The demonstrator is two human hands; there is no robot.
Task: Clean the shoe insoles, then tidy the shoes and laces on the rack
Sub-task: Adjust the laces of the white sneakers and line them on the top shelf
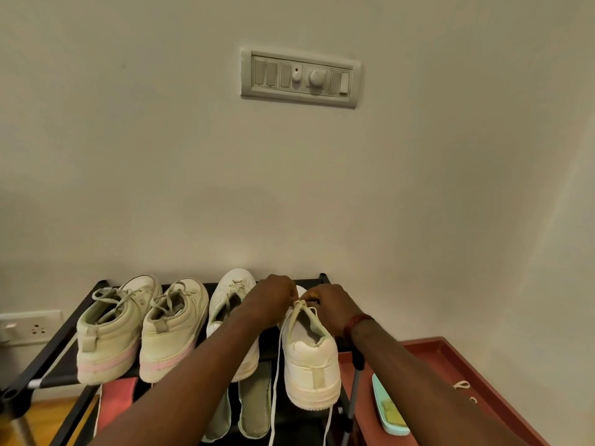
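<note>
Your left hand (277, 294) and right hand (333, 305) pinch the cream lace (301, 304) of the white low-top sneaker (310, 358) at the right end of the black metal rack (54, 349), its heel overhanging the front rail, so a hard tug may tip it off.

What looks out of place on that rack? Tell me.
The right-hand shoe's lace hangs loose past the rack's front edge. Two insoles lie on the lower shelf, outside any shoe.
</note>
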